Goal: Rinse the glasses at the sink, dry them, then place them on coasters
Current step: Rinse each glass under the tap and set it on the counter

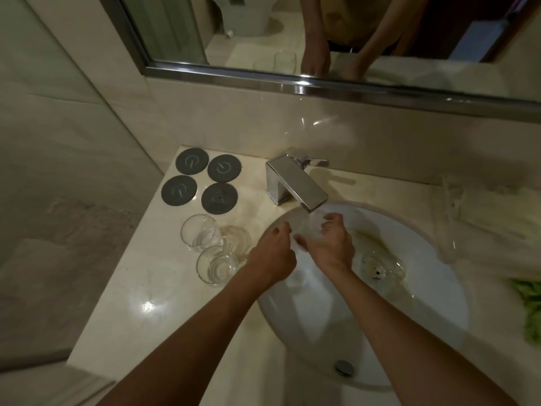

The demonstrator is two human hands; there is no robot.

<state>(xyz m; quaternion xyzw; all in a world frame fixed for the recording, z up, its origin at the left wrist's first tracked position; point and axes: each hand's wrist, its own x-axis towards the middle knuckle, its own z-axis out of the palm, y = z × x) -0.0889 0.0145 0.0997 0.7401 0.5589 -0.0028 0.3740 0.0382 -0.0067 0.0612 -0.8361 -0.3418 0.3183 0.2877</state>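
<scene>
Under the chrome faucet (295, 183), over the white sink (433, 303), both my hands hold a clear glass (307, 230), blurred by running water. My right hand (333, 241) curls round its right side and my left hand (275, 256) pinches its left edge. Three more clear glasses stand on the counter to the left: one at the back (197, 231), one beside it (235, 238), one nearer me (215, 265). Behind them lie several dark round coasters (191, 160), all bare. Another glass (383, 268) seems to lie in the basin near the drain.
A white towel (483, 206) lies on the counter right of the sink, with a green cloth (530, 309) at the right edge. A framed mirror (292, 83) runs along the wall behind. The marble counter (140, 303) ends at the left beside a glass panel.
</scene>
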